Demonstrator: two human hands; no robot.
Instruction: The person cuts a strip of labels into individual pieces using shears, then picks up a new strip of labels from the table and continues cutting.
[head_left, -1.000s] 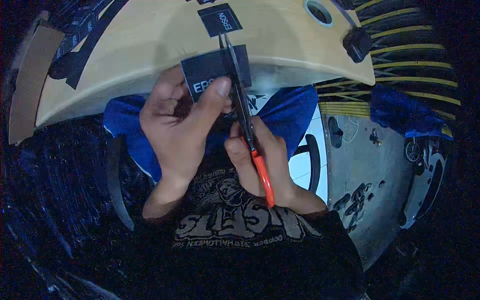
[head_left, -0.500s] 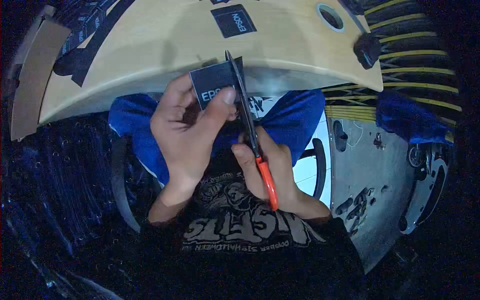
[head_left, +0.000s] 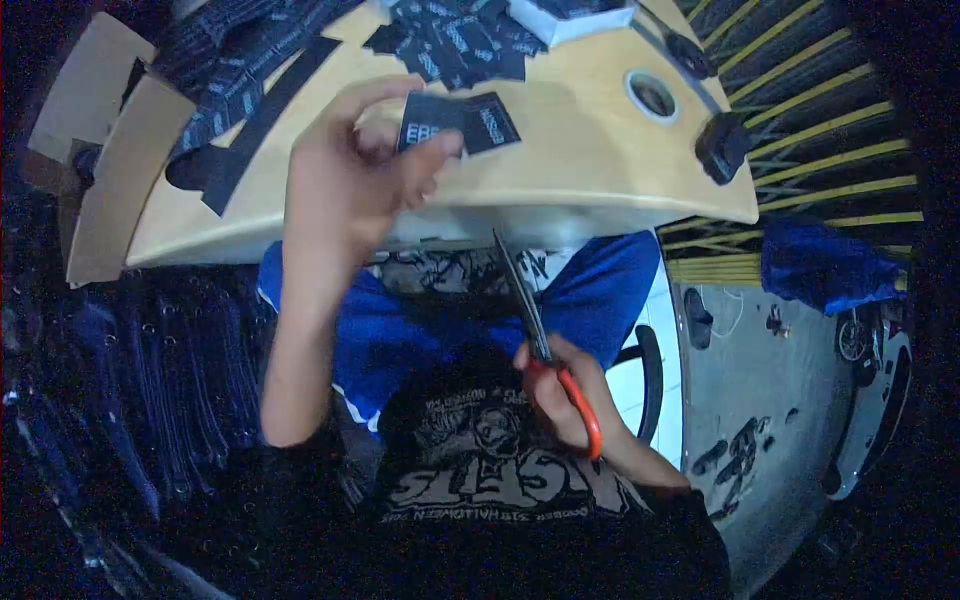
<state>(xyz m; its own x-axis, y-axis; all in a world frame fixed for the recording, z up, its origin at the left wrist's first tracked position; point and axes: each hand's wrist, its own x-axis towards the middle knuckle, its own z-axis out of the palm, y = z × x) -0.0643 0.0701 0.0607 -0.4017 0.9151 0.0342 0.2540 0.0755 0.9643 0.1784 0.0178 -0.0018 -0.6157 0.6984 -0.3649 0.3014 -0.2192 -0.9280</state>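
Observation:
In my left hand (head_left: 350, 175), pinched between thumb and fingers above the table's front edge, is a small black label (head_left: 418, 122) with white lettering; the hand is blurred. A second black label printed EPSON (head_left: 488, 122) lies on the table just beyond and partly behind it. Lower down, over my lap, my right hand (head_left: 572, 395) is closed round the red handles of a pair of scissors (head_left: 522, 295). Their dark blades look closed and point up toward the table edge, apart from the label.
A heap of black labels (head_left: 465, 50) lies at the back of the table (head_left: 580, 150), beside a white box (head_left: 575, 22). Uncut black label strips (head_left: 270, 120) and cardboard (head_left: 130, 180) are at left. A white-rimmed ring (head_left: 652, 96) and a black object (head_left: 722, 148) sit at right.
My left hand has moved the label up and away over the table, out from the scissors. My right hand with the scissors has dropped lower and rightward. The view has tilted, showing more table.

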